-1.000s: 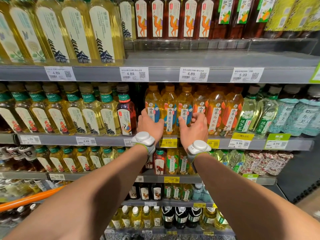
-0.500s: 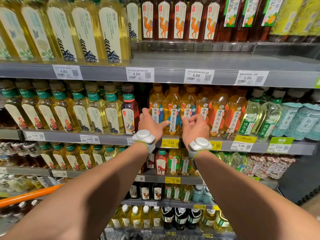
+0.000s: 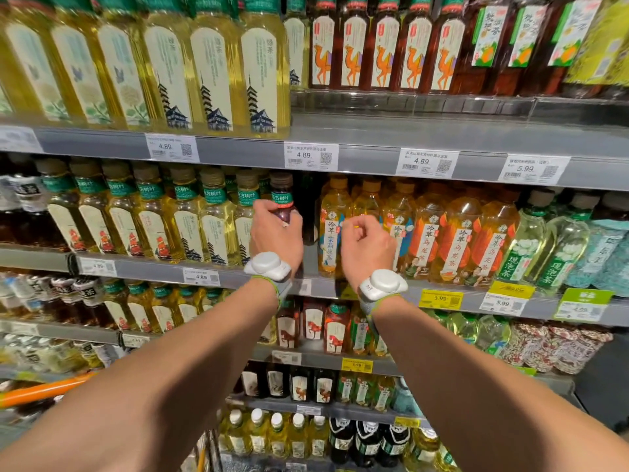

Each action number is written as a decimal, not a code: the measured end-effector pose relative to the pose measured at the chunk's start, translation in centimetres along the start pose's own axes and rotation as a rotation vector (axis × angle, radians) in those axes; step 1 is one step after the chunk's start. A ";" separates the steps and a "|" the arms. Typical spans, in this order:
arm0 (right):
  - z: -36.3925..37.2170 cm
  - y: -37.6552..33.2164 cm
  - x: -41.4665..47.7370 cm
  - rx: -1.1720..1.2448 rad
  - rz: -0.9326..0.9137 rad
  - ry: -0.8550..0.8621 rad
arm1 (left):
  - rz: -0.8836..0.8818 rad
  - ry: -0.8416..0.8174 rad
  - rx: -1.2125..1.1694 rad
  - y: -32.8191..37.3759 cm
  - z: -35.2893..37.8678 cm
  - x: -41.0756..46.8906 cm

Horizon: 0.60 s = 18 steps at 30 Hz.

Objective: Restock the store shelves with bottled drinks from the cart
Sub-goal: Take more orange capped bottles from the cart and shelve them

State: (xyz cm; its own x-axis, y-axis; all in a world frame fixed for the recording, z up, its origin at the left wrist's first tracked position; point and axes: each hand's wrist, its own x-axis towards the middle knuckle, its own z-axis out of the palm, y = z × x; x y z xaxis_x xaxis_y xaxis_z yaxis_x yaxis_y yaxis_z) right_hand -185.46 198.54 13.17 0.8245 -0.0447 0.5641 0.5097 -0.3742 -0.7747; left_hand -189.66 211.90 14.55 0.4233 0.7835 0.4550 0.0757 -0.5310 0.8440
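My left hand [image 3: 274, 233] grips a dark red tea bottle [image 3: 282, 199] with a green neck band, standing at the right end of a row of yellow tea bottles [image 3: 185, 219] on the middle shelf [image 3: 153, 269]. My right hand [image 3: 366, 247] hovers with loosely curled fingers and holds nothing, in front of the orange-capped yellow bottles [image 3: 335, 229]. A narrow dark gap lies between the dark bottle and those bottles. Both wrists wear white sensor bands.
The upper shelf [image 3: 374, 137] carries large yellow bottles and dark bottles with camel labels. Orange-labelled and pale green tea bottles [image 3: 531, 243] fill the right of the middle shelf. Lower shelves hold more drinks. An orange cart handle [image 3: 44, 390] shows at the lower left.
My left hand moved left off the orange-capped bottles and took hold of the dark red bottle. My right hand drew back from the bottles and curled loosely. The view moved closer.
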 end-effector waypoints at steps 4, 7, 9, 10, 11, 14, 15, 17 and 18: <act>2.1 -2.2 -0.3 0.085 -0.094 -0.040 | 0.000 -0.048 0.104 0.3 -0.7 3.3; 2.8 -2.9 -0.2 0.084 -0.098 -0.064 | 0.068 -0.148 0.186 0.4 -0.6 4.1; 3.2 -3.2 -0.3 0.062 -0.095 -0.095 | 0.094 -0.169 0.157 0.5 -0.7 4.2; 3.5 -3.4 -0.4 0.053 -0.092 -0.113 | 0.100 -0.166 0.135 0.6 -0.8 4.2; 3.7 -3.7 -0.5 0.043 -0.090 -0.127 | 0.109 -0.166 0.117 0.7 -0.9 4.3; 4.5 -4.4 -0.9 0.013 -0.080 -0.134 | 0.154 -0.156 0.040 0.5 -1.5 3.7; 4.8 -4.6 -1.0 0.012 -0.080 -0.138 | 0.160 -0.138 0.002 0.3 -1.8 3.4; 5.4 -5.0 -1.1 0.037 -0.078 -0.156 | 0.161 -0.090 -0.069 -0.1 -2.5 3.3; 5.8 -5.3 -1.0 0.045 -0.076 -0.153 | 0.172 -0.067 -0.099 -0.2 -3.0 3.3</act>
State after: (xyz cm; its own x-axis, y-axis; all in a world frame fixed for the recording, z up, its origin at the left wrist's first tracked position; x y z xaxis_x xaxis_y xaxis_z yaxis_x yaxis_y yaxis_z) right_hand -187.59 205.97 15.04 0.8091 0.1249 0.5743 0.5798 -0.3294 -0.7452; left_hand -190.98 215.58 16.78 0.4820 0.6589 0.5775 -0.0908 -0.6180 0.7809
